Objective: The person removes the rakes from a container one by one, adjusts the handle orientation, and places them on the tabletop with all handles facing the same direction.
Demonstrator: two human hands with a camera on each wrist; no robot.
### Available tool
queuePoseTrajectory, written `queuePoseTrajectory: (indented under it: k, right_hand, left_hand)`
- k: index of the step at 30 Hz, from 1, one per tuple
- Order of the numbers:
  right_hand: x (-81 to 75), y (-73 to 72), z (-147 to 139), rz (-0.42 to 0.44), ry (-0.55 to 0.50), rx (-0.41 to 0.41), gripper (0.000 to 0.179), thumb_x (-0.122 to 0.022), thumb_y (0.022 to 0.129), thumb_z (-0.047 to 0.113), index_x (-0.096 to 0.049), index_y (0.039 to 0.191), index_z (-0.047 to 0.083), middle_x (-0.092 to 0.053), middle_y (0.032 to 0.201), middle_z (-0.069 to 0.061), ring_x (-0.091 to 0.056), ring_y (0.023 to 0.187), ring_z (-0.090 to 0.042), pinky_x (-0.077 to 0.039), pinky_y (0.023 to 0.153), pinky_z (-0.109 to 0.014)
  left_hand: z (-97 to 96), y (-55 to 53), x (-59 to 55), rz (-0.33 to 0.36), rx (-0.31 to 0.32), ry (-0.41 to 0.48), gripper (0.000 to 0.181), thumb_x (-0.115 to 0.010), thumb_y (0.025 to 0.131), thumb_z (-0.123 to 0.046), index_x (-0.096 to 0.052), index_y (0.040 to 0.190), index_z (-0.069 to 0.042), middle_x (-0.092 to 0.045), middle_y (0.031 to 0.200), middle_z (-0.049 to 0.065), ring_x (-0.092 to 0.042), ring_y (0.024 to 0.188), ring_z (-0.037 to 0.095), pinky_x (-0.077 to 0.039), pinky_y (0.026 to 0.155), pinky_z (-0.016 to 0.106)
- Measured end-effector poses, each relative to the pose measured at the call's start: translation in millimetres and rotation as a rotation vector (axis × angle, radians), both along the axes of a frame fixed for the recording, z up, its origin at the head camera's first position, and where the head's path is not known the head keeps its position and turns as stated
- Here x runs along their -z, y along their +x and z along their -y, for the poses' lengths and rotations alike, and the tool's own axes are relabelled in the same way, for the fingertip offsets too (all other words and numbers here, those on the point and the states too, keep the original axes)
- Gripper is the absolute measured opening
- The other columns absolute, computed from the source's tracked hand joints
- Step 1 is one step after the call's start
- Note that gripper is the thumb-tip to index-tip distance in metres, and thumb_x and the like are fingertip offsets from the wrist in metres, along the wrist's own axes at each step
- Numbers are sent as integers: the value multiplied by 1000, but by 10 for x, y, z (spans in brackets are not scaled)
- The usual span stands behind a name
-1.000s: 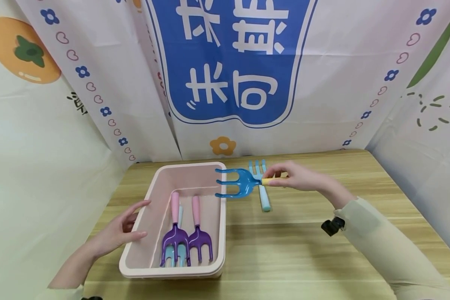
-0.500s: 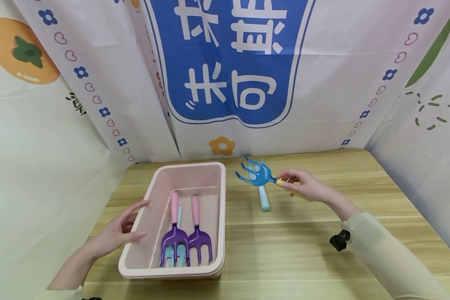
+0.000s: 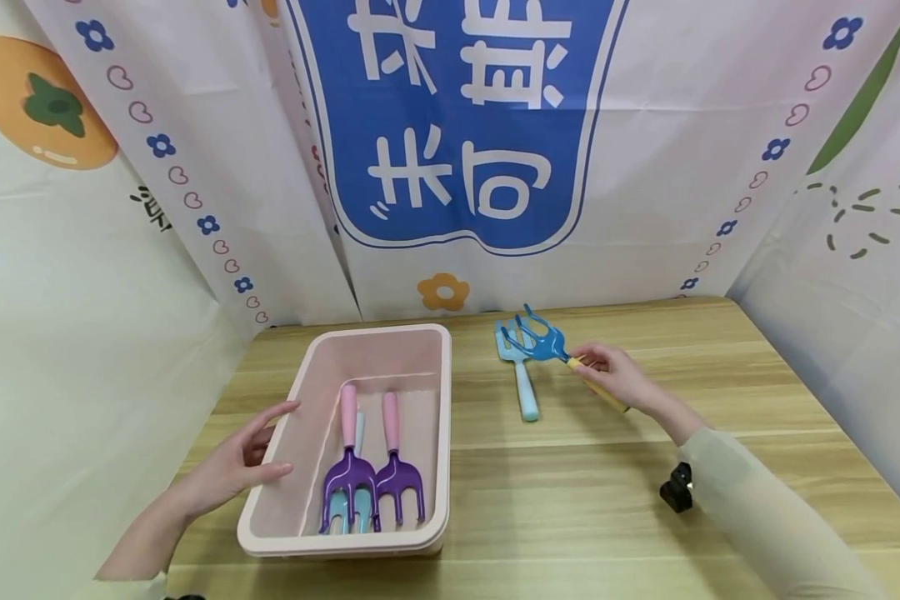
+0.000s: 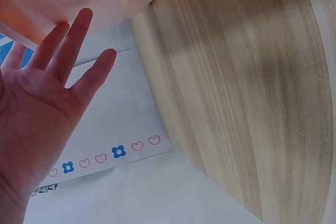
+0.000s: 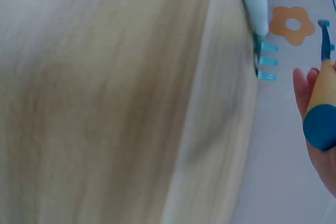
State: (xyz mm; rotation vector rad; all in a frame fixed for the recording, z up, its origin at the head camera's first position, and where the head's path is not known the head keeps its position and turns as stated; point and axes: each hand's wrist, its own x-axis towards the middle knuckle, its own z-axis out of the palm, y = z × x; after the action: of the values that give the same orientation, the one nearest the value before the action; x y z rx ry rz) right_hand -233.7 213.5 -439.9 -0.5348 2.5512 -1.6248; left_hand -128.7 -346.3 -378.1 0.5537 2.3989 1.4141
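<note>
My right hand (image 3: 618, 382) grips the yellow handle of a blue garden hand fork (image 3: 549, 344), its tines pointing back and left. In the right wrist view the blue end of its handle (image 5: 320, 127) faces the camera. The held tines overlap a light blue hand fork (image 3: 525, 390) lying on the table. At the left, my left hand (image 3: 228, 458) rests against a pale pink bin (image 3: 444, 433), thumb and index finger over its rim and the other fingers extended along its outer side. Inside lie two purple hand forks (image 3: 351, 473) with pink handles, partly covering a light blue fork (image 3: 361, 427).
A wood-grain table (image 3: 570, 500) carries the bin and the loose fork. Behind it hangs a printed white cloth (image 3: 645, 208), meeting the table's back edge; more cloth closes in the left and right sides.
My right hand has drawn the blue fork rightward from beside the bin's rim and turned its tines toward the back. The left hand and bin have stayed put.
</note>
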Motion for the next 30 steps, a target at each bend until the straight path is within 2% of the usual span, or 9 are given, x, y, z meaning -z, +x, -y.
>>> queuePoseTrajectory:
  k: [5, 9, 15, 24, 30]
  right_hand:
    - [91, -36, -10, 30, -28, 74, 31, -58, 98, 7, -54, 123, -10, -57, 105, -31, -59, 87, -42, -57, 66, -44]
    - [144, -55, 16, 10, -41, 137, 30, -58, 98, 5, -54, 122, -11, -57, 104, -32, -59, 88, -44, -57, 65, -45]
    - [229, -107, 58, -6, -33, 244, 27, -59, 96, 2, -54, 120, -11, -60, 98, -25, -61, 86, -40, -58, 59, -41]
    - [320, -166, 101, 10, 10, 319, 27, -58, 97, 4, -54, 120, -8, -61, 102, -28, -62, 84, -36, -56, 54, -34]
    - [339, -185, 114, 69, 44, 362, 30, -58, 98, 9, -53, 123, -6, -60, 108, -29, -63, 70, -31, -54, 54, -32]
  left_hand:
    - [-7, -5, 2, -2, -2, -3, 75, -64, 92, -3, -19, 151, -3, -50, 124, 40, -64, 97, 22, -57, 74, 36]
    - [-3, -6, 8, -3, -2, -4, 75, -65, 92, -4, -19, 152, -3, -50, 125, 40, -64, 97, 21, -57, 74, 36]
    - [16, -10, 26, 1, 8, 19, 75, -64, 92, -3, -18, 152, -4, -49, 124, 41, -64, 97, 19, -57, 73, 37]
    - [19, -14, 40, -16, 35, 49, 75, -63, 92, 0, -18, 152, -5, -48, 123, 44, -65, 96, 20, -57, 72, 39]
    - [6, -9, 30, -4, 24, 42, 75, -63, 92, -1, -18, 153, -5, -47, 124, 44, -65, 96, 19, -57, 73, 39]
